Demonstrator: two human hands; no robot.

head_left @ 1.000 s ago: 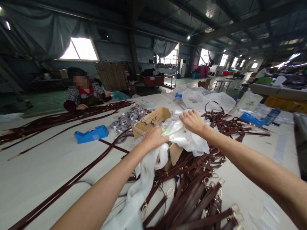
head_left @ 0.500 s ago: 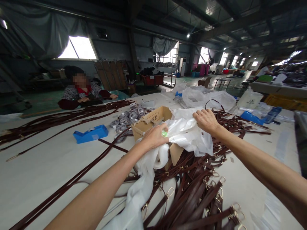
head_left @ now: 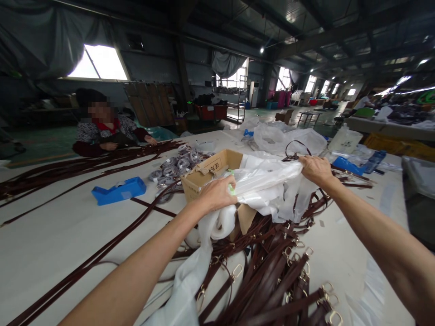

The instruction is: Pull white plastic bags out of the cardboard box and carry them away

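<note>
We hold a sheet of thin white plastic film [head_left: 268, 185] stretched between our two hands over the middle of the worktop [head_left: 50, 235]. Our left hand [head_left: 217, 194] is closed around a bunched part of the film, with something small and green pinched at the fingertips, right above an open cardboard box [head_left: 207, 170]. Our right hand [head_left: 314, 168] is closed on the far edge of the film, pulled well out to the right. The film drapes over the box and trails down toward us in a long white fold. Under and around it lies a heap of dark brown leather straps [head_left: 272, 280] with metal clasps. Left of the box sit a blue tape dispenser [head_left: 118, 190] and a pile of tape rolls [head_left: 175, 167]. Across the worktop another person [head_left: 102, 131] leans over more long straps.
</note>
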